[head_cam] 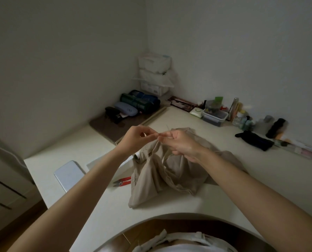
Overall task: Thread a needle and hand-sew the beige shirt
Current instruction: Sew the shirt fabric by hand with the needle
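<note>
The right hand (182,144) has its fingers curled in, and its thumb and forefinger pinch a thin pale needle (167,128) that stands up from the fingertips. The left hand (136,140) meets it tip to tip, with thumb and forefinger drawn narrow into a pinch. Whatever lies between them is too fine to make out.

Directly under both hands a crumpled beige cloth shirt (160,177) lies heaped on the cream-white table (260,160), and one fold rises to just below the meeting fingertips.

Below the left wrist, touching the shirt's left edge, lie small red-handled thread snips (122,181). A flat white rectangular slab (69,174) lies further out on that side.

Beyond the left hand a brown mat (107,128) carries a pale blue spectacle case (126,108). Beyond the right hand, against the wall, stands a clear lidded plastic box (214,116), and out to that hand's right lies a black fabric pouch (254,140).
</note>
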Demonstrator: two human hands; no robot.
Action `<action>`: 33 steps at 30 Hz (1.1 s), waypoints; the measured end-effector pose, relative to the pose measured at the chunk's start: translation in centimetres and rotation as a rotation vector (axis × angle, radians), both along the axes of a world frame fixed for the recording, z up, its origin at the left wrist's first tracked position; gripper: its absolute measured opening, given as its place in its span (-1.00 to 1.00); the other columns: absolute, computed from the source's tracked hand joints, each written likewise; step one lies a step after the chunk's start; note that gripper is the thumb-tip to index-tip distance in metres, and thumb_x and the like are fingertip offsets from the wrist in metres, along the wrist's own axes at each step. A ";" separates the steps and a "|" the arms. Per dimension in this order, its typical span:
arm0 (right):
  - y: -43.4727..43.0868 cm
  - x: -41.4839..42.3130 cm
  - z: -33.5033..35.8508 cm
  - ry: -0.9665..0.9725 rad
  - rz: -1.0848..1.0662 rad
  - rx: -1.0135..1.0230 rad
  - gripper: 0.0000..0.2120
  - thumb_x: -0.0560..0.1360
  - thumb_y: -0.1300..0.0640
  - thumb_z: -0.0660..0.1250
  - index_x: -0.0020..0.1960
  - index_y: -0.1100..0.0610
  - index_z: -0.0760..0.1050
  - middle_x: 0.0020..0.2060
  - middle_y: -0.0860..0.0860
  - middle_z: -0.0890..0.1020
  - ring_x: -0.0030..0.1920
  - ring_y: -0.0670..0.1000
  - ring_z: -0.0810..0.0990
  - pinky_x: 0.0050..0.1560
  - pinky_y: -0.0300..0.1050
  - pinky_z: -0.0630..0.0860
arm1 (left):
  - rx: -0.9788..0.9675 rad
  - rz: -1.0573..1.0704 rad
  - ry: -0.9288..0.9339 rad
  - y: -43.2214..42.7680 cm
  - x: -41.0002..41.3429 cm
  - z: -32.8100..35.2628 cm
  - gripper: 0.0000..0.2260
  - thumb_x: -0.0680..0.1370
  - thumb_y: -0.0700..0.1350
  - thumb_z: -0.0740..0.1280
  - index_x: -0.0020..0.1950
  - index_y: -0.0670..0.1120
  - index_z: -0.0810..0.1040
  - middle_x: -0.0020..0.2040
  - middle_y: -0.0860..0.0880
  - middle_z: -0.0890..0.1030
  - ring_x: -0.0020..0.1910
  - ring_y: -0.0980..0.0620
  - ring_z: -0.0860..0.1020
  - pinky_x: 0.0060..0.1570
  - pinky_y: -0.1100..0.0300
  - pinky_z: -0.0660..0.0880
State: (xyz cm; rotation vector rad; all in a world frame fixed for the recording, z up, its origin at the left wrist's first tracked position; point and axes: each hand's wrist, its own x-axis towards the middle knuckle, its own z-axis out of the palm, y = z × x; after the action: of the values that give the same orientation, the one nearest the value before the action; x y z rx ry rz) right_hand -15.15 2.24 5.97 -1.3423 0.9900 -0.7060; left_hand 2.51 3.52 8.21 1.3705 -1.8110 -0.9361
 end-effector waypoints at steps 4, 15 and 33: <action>0.4 0.0 -0.2 0.032 -0.074 0.009 -0.75 0.53 0.09 0.33 0.06 0.27 0.53 -0.43 -0.04 0.44 -0.54 -0.17 0.24 -0.54 -0.32 0.18 | 0.045 0.053 0.123 0.2 -0.4 -0.8 -0.94 0.55 -0.13 0.33 -0.11 -0.02 0.57 -0.14 0.01 0.60 -0.14 0.02 0.55 -0.09 0.23 0.49; 1.0 -2.3 -0.6 0.003 -0.310 0.029 -0.85 0.55 0.13 0.30 0.00 0.22 0.53 -0.49 -0.14 0.52 -0.56 -0.19 0.24 -0.57 -0.37 0.17 | 0.346 -0.226 -0.203 1.7 0.7 -7.2 -0.74 0.60 -0.08 0.28 0.28 -0.06 0.44 0.06 0.04 0.51 0.07 0.10 0.50 0.07 0.34 0.43; 2.8 -1.3 -2.7 0.324 0.181 -0.078 -0.60 0.49 0.08 0.38 0.30 0.12 0.44 -0.53 -0.11 0.31 -0.55 -0.18 0.31 -0.39 -0.25 0.44 | 0.169 -0.201 -0.158 3.1 1.0 -4.7 -0.89 0.55 -0.07 0.35 -0.16 -0.05 0.55 -0.31 0.05 0.49 -0.40 0.26 0.42 -0.37 0.44 0.32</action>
State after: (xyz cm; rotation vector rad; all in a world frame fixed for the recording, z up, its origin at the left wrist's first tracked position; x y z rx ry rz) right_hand -16.44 5.00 3.26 -1.6260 1.0861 -0.4000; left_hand 3.52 6.65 3.49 1.4177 -2.0579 -1.1343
